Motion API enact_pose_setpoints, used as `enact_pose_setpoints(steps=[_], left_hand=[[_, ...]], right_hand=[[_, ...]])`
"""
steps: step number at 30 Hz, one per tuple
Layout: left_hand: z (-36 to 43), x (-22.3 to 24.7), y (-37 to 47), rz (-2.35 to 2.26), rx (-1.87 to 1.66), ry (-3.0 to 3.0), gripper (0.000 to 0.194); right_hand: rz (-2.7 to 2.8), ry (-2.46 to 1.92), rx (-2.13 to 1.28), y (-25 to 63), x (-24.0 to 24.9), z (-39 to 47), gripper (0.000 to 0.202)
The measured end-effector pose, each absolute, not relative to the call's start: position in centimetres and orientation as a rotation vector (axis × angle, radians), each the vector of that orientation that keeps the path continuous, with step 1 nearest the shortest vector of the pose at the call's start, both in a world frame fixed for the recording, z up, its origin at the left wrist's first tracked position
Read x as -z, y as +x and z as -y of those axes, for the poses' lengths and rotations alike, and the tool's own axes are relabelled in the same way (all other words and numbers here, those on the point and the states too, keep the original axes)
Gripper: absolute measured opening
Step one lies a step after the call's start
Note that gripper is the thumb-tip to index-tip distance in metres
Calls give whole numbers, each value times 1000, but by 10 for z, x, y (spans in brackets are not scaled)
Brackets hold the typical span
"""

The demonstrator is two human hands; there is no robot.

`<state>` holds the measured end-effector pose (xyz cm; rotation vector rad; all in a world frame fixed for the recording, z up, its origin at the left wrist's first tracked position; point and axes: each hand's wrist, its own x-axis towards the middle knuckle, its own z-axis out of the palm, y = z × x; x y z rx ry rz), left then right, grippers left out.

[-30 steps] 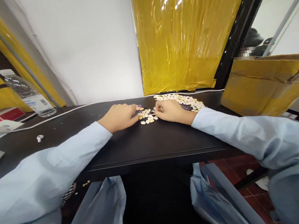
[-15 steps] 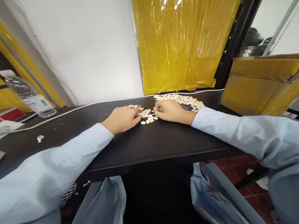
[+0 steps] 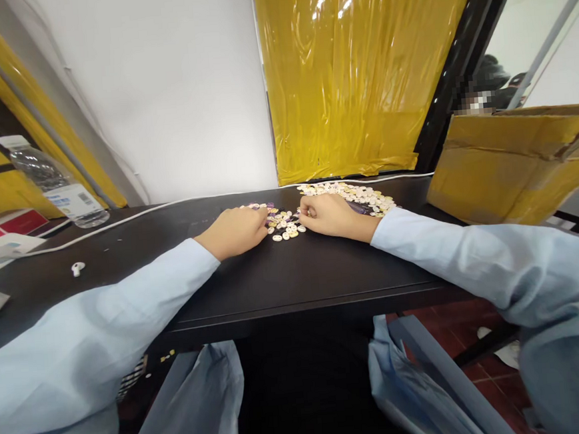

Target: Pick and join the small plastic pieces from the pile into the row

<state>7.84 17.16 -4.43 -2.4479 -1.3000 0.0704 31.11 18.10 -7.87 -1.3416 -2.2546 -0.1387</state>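
Small flat oval pieces (image 3: 285,231), whitish and pale yellow with dark marks, lie in a loose group between my two hands. My left hand (image 3: 235,231) rests at the left side of this group, its fingers curled and its fingertips hidden from me. At the right side, my right hand (image 3: 330,214) is curled in a pinch, thumb against the fingers; whatever it may hold is too small to make out. Behind my right hand spreads a larger heap of similar pieces (image 3: 368,196). Some purple bits (image 3: 270,210) show near my left fingers.
On the black table (image 3: 274,278), a clear plastic bottle (image 3: 61,185), a white earbud (image 3: 78,268) and a white cable (image 3: 134,217) lie to the left. A cardboard box (image 3: 506,166) stands at the right. Behind are a white wall and a yellow-taped panel (image 3: 348,72).
My left hand has shifted slightly left, and a little more of the pieces beside its thumb shows. My right hand has hardly moved.
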Motion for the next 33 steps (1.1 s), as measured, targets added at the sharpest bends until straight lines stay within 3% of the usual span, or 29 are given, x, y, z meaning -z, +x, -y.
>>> enact_pose_setpoints(steps=[15, 26, 33], left_hand=[[-173, 42, 78, 1317, 34, -2449, 17], [-177, 42, 77, 868, 745, -2683, 17], [-179, 46, 80, 534, 833, -2832, 19]], right_hand=[[2219, -1239, 115, 309, 75, -175, 9], [2314, -1037, 108, 310, 76, -172, 16], [2325, -865, 126, 311, 82, -176, 19]])
